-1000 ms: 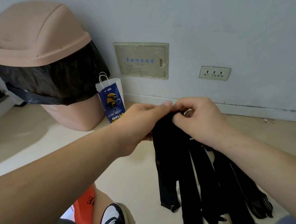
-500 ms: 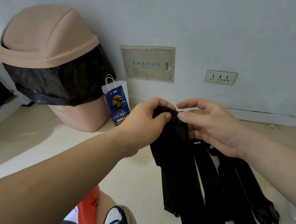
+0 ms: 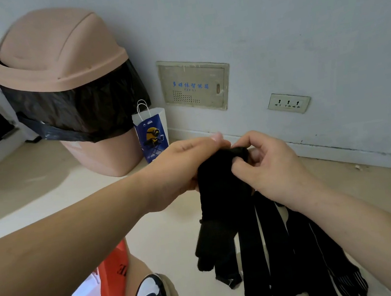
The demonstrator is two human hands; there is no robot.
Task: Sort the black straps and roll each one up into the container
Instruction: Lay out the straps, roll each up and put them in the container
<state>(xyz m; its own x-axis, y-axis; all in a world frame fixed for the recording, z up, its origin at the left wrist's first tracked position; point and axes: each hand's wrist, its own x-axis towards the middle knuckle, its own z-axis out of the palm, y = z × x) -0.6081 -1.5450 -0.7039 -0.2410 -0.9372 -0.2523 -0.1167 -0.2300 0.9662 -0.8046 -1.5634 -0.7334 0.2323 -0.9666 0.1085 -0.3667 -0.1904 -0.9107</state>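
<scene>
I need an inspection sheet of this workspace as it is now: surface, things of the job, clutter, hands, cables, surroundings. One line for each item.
Surface: pale beige floor.
Job's things: one raised strap is held up by its top end; the other black straps trail beside it; which thing is the container cannot be told.
Clutter: pink bin with black liner; blue paper bag beside it; orange bag at lower left.
Hands: left hand and right hand both pinch the strap's top.
Cables: nothing seen.
Surroundings: white wall with panel box and socket.

pink bin, blue gift bag, wall socket
</scene>
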